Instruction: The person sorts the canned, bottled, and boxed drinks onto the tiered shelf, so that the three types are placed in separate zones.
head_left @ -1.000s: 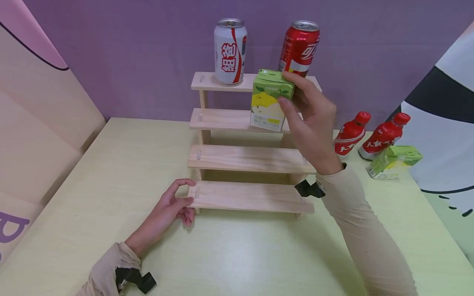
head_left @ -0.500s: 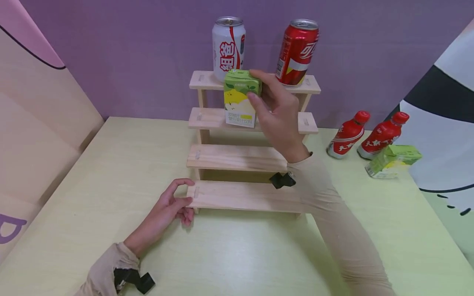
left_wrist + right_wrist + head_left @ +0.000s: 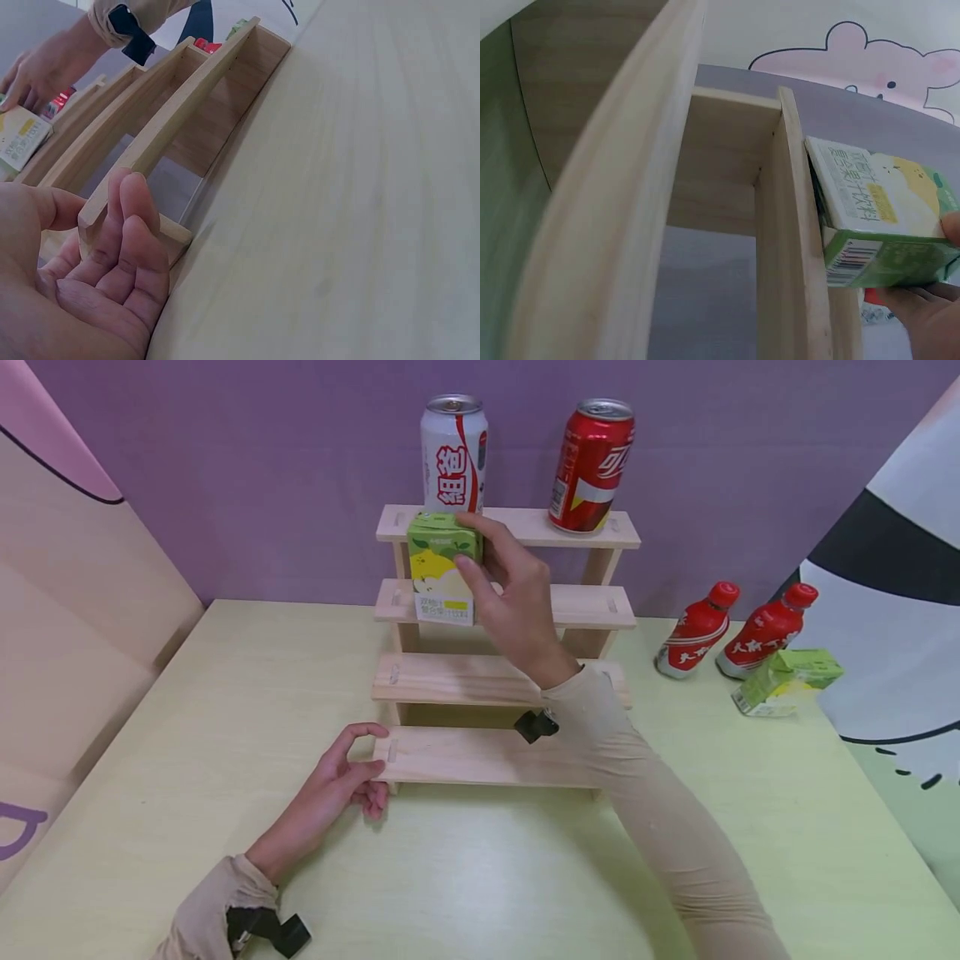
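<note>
My right hand (image 3: pixel 513 597) pinches a green, white and yellow juice carton (image 3: pixel 442 572) by its right side. The carton is upright at the left end of the second shelf from the top; in the right wrist view the carton (image 3: pixel 881 199) is right against the shelf edge, and whether it bears on the board I cannot tell. My left hand (image 3: pixel 337 789) grips the left end of the lowest step of the wooden tiered rack (image 3: pixel 487 756). In the left wrist view, the left hand's fingers (image 3: pixel 142 247) curl under that board, thumb on the other side.
On the top shelf stand a white can (image 3: pixel 453 460) at the left and a red can (image 3: pixel 592 468) at the right. Right of the rack, two red-capped bottles (image 3: pixel 693 635) stand on the table (image 3: pixel 480 877) beside another green juice carton (image 3: pixel 787 683). A purple backdrop (image 3: pixel 300 485) rises behind.
My right hand has carried the juice carton leftward, from the right half of the rack to the left end of the second shelf. The left hand keeps its hold on the lowest step.
</note>
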